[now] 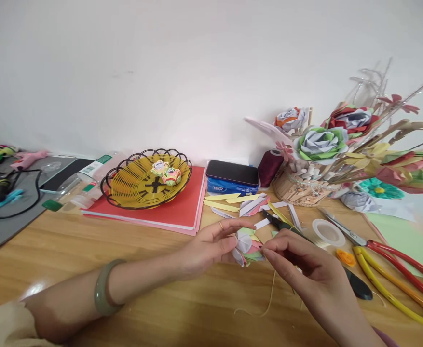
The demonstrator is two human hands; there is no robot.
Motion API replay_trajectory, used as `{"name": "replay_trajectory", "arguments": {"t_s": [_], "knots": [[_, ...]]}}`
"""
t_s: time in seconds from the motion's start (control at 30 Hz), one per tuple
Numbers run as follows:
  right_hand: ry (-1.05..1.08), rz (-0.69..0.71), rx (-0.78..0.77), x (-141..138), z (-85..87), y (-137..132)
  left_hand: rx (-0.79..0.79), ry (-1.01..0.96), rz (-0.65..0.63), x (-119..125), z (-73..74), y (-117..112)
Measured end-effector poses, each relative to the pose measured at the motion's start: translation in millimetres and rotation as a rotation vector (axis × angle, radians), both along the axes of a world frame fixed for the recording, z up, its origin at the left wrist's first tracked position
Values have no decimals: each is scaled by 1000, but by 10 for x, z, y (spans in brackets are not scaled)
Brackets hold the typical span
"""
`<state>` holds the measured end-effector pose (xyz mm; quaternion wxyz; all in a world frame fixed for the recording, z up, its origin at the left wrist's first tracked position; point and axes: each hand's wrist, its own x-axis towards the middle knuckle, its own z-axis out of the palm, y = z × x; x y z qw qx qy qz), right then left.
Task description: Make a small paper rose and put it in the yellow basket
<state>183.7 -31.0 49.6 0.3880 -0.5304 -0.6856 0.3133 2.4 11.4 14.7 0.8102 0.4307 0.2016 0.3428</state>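
My left hand (216,243) holds a folded paper flower (244,242) in white, green and pink between thumb and fingers, above the wooden table. At the flower's right side, my right hand (301,260) pinches with thumb and forefinger. What lies in that pinch is too small to make out. A pale thread (272,294) hangs below the flower and trails on the table. Under and behind the right hand lies a black-handled tool (358,284), partly hidden by the hand.
Left stands a yellow woven basket (135,193) with two small paper balls, on red paper (182,217). A phone (232,172) rests on a blue packet (229,186). Paper strips (222,208), a thread spool (329,232), scissors (366,243) and a pot of paper flowers (298,188) are right.
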Motion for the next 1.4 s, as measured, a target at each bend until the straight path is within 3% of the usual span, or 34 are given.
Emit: {"name": "replay_trajectory", "arguments": {"t_s": [0.3,0.73,1.0,1.4], "knots": [[-21,-25,-64,-6,13,13,294,25,84,-9,-26,-21],[-82,-91,73,-69,14,-9,399,44,135,6,-44,-74],[38,23,-160,-56,129,42,523,87,206,1,-42,-86],[8,-43,10,-49,46,4,684,138,244,-22,-32,-109]]}}
